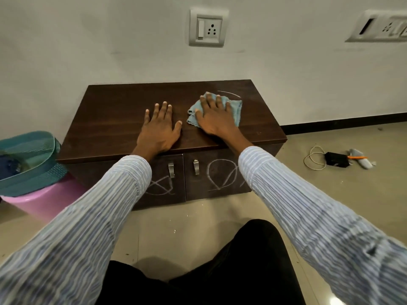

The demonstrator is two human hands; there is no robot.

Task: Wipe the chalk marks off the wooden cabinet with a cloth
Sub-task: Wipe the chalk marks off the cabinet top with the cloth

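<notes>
A low dark wooden cabinet [114,119] stands against the wall. My right hand [214,116] lies flat, fingers spread, pressing a light blue cloth [235,106] onto the cabinet top at the right. A curved chalk arc [230,93] shows just beyond the cloth. My left hand [159,128] rests flat and empty on the top near the middle. Both doors carry chalk marks: a crossed oval on the left door [160,186], partly hidden by my sleeve, and a crossed oval on the right door [222,175].
A teal basket on a pink tub [33,172] stands left of the cabinet. On the floor to the right lie a black adapter with a white cable [337,159] and a small white object. Wall sockets [208,27] are above. My dark-trousered legs fill the foreground.
</notes>
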